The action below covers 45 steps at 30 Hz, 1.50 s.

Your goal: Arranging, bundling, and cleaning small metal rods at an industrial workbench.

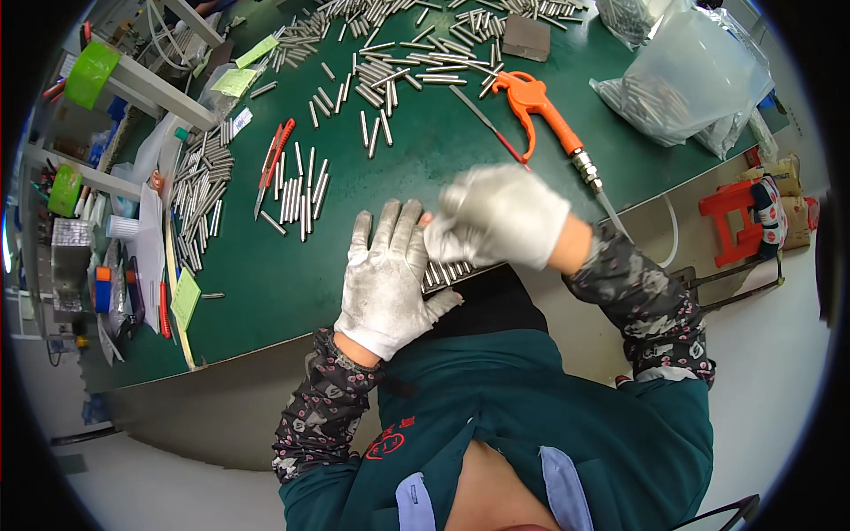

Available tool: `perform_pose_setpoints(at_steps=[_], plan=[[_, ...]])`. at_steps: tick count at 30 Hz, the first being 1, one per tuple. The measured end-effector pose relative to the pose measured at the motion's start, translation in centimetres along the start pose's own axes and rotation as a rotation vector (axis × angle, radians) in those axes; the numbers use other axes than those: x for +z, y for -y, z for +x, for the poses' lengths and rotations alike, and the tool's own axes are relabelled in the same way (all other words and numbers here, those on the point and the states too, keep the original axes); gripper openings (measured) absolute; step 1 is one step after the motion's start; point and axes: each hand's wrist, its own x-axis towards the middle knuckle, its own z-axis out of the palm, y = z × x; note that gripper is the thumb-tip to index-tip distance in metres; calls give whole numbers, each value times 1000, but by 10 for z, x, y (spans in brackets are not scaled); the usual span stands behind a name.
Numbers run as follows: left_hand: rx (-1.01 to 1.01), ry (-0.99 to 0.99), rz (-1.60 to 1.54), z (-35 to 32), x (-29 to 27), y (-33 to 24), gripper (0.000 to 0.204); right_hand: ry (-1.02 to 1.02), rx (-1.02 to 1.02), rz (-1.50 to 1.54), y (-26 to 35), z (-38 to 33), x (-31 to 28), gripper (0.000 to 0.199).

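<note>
My left hand [385, 288], in a whitish work glove, lies flat at the table's near edge with its fingers stretched out. Just beside it, partly covered by both hands, is a row of short metal pins [445, 274]. Over the far end of that row my right hand [509, 217], gloved too and slightly blurred, is curled closed. What it may hold is hidden; a bare fingertip shows between the two hands. A small group of loose pins [290, 199] lies to the left of my left hand.
Many metal pins [390, 75] are scattered across the green table [257, 301]. An orange air gun [544, 111], a thin red-handled tool [482, 115], a red-handled cutter [274, 164] and a dark block [526, 38] lie around. Plastic bags [677, 84] stand at right, a white frame [164, 88] at left.
</note>
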Motion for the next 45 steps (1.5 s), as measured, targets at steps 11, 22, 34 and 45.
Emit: perform_pose_setpoints(at_steps=[11, 22, 34, 45], plan=[[-8, 8, -18, -1, -2, 1, 93, -60, -27, 35, -23, -1, -9, 17], [10, -25, 24, -7, 4, 3, 91, -263, -81, 29, -23, -5, -15, 10], [-30, -111, 13, -16, -4, 16, 93, -420, 791, -456, -103, -17, -70, 22], [-100, -348, -47, -69, 9, 48, 76, -274, 225, -240, -24, -66, -39, 25]])
